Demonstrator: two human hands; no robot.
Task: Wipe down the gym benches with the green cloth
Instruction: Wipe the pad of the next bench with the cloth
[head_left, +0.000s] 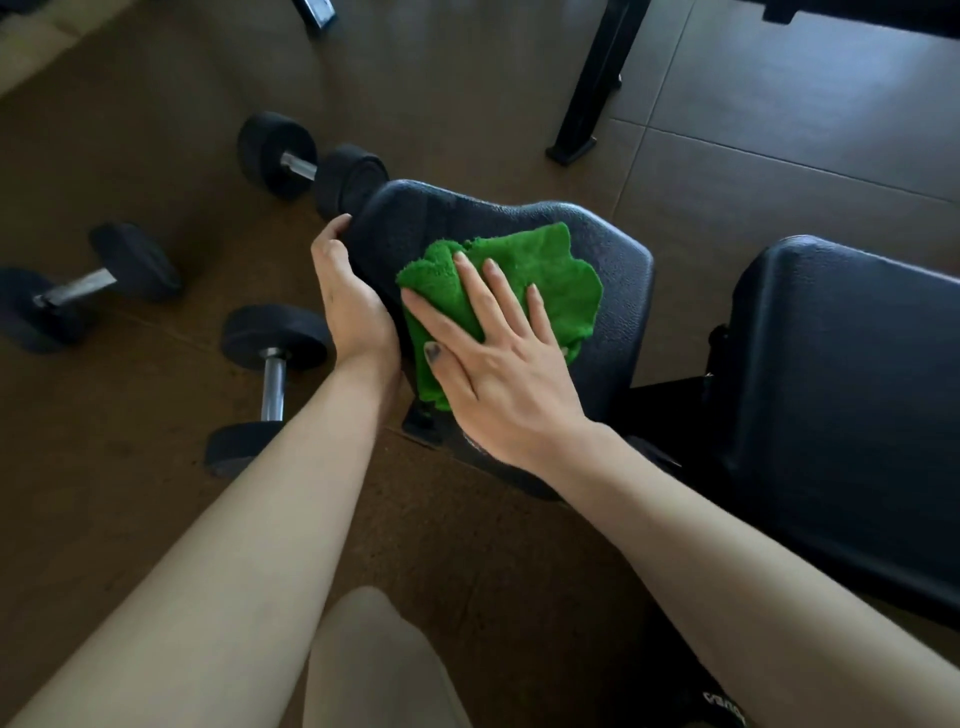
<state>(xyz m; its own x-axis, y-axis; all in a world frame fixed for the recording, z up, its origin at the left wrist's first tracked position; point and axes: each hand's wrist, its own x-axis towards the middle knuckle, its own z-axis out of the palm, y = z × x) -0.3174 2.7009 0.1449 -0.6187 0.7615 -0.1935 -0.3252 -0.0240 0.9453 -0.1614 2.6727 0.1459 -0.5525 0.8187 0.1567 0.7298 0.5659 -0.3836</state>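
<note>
A green cloth lies crumpled on the black padded seat of a gym bench. My right hand presses flat on the cloth with straight, spread fingers. My left hand grips the seat pad's left edge, fingers curled round its side. The bench's longer back pad extends to the right, separated from the seat by a gap.
Three black dumbbells lie on the brown floor to the left: one just behind the seat, one far left, one beside my left forearm. A black frame leg stands behind the bench. My knee shows at bottom.
</note>
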